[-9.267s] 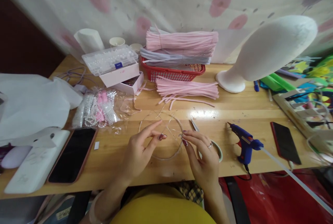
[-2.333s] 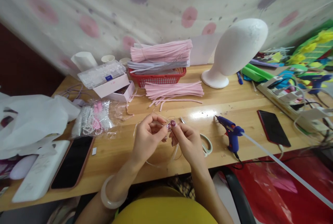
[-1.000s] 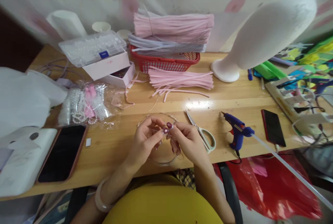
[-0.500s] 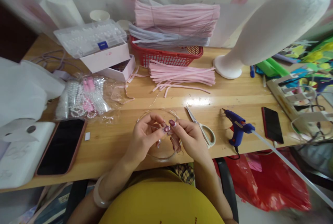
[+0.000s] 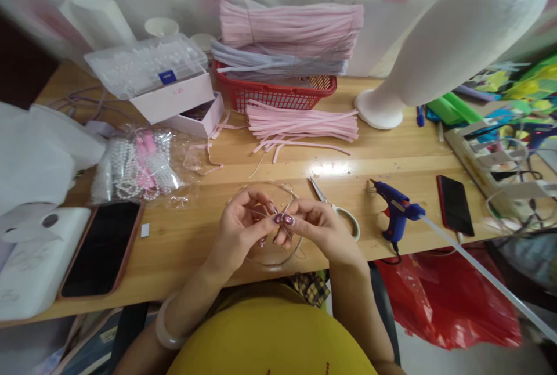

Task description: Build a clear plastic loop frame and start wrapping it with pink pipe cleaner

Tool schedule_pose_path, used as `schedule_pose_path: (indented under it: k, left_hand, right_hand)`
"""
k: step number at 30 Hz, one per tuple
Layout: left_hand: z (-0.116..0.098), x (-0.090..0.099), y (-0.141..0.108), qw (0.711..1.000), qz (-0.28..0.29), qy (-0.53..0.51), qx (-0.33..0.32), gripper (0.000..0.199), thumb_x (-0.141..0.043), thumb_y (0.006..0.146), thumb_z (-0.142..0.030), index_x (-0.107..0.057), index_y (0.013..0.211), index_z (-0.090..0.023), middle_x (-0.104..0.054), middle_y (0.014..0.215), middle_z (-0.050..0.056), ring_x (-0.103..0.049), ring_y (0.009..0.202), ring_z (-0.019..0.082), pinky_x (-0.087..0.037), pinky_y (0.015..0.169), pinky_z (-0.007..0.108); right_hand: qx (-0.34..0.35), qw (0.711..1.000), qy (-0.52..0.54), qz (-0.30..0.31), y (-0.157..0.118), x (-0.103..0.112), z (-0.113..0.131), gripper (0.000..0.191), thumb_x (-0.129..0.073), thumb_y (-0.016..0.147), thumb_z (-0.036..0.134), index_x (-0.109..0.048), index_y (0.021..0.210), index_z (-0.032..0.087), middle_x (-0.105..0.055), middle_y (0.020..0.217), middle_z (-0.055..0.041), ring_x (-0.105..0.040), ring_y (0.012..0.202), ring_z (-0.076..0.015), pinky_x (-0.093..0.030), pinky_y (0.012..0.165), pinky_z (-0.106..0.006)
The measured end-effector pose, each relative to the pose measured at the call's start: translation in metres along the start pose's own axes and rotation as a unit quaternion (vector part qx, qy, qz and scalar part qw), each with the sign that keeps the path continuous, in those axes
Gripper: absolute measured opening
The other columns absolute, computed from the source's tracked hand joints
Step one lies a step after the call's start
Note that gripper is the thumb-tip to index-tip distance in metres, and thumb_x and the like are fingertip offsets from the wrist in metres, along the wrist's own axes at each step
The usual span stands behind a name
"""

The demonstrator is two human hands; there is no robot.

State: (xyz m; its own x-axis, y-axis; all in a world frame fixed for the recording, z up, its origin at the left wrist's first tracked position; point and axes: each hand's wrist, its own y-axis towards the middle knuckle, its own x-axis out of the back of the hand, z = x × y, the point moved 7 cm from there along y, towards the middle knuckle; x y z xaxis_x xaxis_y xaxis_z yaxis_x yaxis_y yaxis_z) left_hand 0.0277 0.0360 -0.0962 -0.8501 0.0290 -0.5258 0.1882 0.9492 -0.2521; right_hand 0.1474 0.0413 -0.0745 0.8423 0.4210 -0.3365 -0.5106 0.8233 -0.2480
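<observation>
My left hand [image 5: 239,227] and my right hand [image 5: 315,227] meet over the front of the table, thumbs nearly touching. Both are closed in a pinch on thin wire, whose fine strands cross between the fingertips. Beneath them lies a round wire hoop [image 5: 272,264], its near and far edges showing around the fingers. Exactly where the wire joins the hoop is hidden by the hands. Scissors [image 5: 347,221] with off-white handles rest just right of my right hand, blades pointing away. Farther right stands a blue glue gun [image 5: 397,209] with a long white glue stick [image 5: 483,273] in its back.
Pink fuzzy stems [image 5: 302,122] lie in front of a red basket [image 5: 278,93] piled with more bundles. Bagged pearl strings [image 5: 134,163], a phone [image 5: 102,247] and a bead case [image 5: 150,64] are leftward. A white mannequin form [image 5: 448,50], another phone [image 5: 455,205] and a power strip [image 5: 476,172] are rightward.
My right hand's fingers have curled in, and its thumb tip has come down and left against the left thumb. The view has shifted slightly.
</observation>
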Motion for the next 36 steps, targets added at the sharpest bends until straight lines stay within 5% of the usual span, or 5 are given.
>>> schedule_pose_path:
  k: [4,15,27,36]
  left_hand:
    - [0.002,0.002,0.0,1.0,0.002,0.005,-0.003,0.033,-0.083,0.07,-0.025,-0.056,0.088,-0.019,-0.06,0.078,-0.004,-0.055,0.055,0.005,-0.043,0.044,0.016]
    - [-0.001,-0.001,-0.002,1.0,-0.004,0.024,-0.005,0.035,-0.082,0.07,-0.027,-0.055,0.089,-0.02,-0.059,0.079,-0.004,-0.052,0.052,0.005,-0.041,0.042,0.018]
    - [-0.009,0.002,-0.003,0.998,-0.051,0.012,-0.029,0.021,-0.077,0.073,-0.024,-0.067,0.089,-0.016,-0.066,0.079,-0.001,-0.06,0.067,0.008,-0.051,0.065,0.02]
    - [-0.011,0.002,-0.002,0.998,-0.052,0.01,-0.02,0.024,-0.078,0.071,-0.023,-0.069,0.092,-0.015,-0.068,0.085,0.001,-0.062,0.071,0.01,-0.052,0.068,0.021]
  right_hand:
    - [-0.017,0.999,-0.012,0.026,0.002,0.001,-0.001,0.032,-0.063,0.091,0.044,-0.067,0.082,0.014,-0.072,0.067,-0.0037,-0.067,0.057,-0.0111,-0.055,0.058,-0.022]
    - [-0.02,0.997,-0.061,-0.046,0.002,-0.005,0.003,0.042,-0.067,0.084,0.054,-0.058,0.067,0.017,-0.067,0.054,-0.0004,-0.06,0.046,-0.0087,-0.05,0.047,-0.019]
    - [0.009,0.995,-0.072,-0.074,0.001,-0.004,0.001,0.04,-0.068,0.085,0.052,-0.062,0.068,0.016,-0.067,0.053,-0.0005,-0.06,0.045,-0.0095,-0.051,0.047,-0.02]
    - [-0.007,0.993,-0.085,-0.076,0.0,-0.002,-0.002,0.041,-0.065,0.086,0.053,-0.058,0.069,0.017,-0.064,0.051,0.0016,-0.054,0.039,-0.0069,-0.044,0.042,-0.017]
